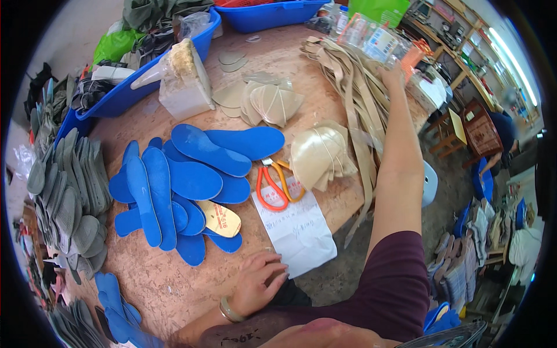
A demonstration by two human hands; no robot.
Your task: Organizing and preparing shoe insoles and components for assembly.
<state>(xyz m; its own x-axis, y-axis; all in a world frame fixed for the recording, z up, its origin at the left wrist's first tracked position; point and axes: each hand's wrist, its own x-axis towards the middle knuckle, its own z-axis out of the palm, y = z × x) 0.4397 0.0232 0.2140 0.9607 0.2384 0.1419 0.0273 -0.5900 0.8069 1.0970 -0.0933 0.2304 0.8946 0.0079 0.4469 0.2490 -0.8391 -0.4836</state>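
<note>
My left hand (pixel 258 281) rests at the table's near edge, its fingers slightly bent and apart, the tips beside a creased white paper (pixel 299 235) with writing. Scissor-like cutters (pixel 275 188) with red and orange handles lie on the paper's top. My right arm stretches far to the right; my right hand (pixel 393 76) is beside a long bundle of beige strips (pixel 354 95) and an orange item (pixel 412 60). Its fingers are too small and partly hidden to show a grip. Left of the cutters is a pile of blue insoles (pixel 194 171), with one yellowish sole piece (pixel 221 219) among them.
Beige cut pieces, some tied (pixel 322 153), (pixel 272 103), lie mid-table. A whitish block (pixel 185 87) stands behind the insoles. Grey insoles (pixel 69 191) line the left edge; blue tubs (pixel 270 14) stand at the back. Plastic bottles (pixel 357 29) are far right. Another person (pixel 503 130) is beyond.
</note>
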